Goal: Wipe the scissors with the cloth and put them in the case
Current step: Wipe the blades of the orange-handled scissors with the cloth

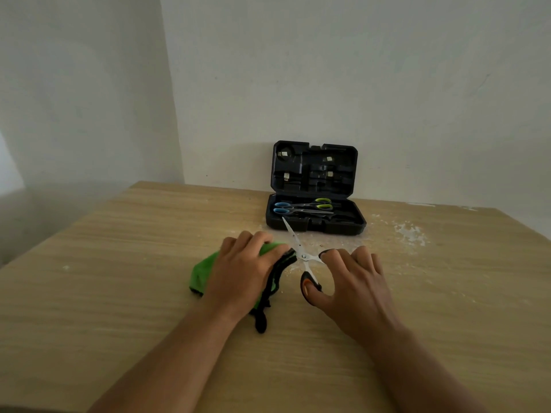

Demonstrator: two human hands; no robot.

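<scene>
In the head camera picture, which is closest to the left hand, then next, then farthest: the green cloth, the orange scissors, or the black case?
1. Green cloth: right under the left hand, which grips it.
2. Orange-handled scissors: just to the hand's right, held by the right hand.
3. Black case: open at the table's back, by the wall.

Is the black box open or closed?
Open. The black box has its lid standing up against the wall, and two pairs of scissors lie inside the bottom half.

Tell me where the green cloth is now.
The green cloth lies on the table, under the left hand, left of the orange scissors.
</scene>
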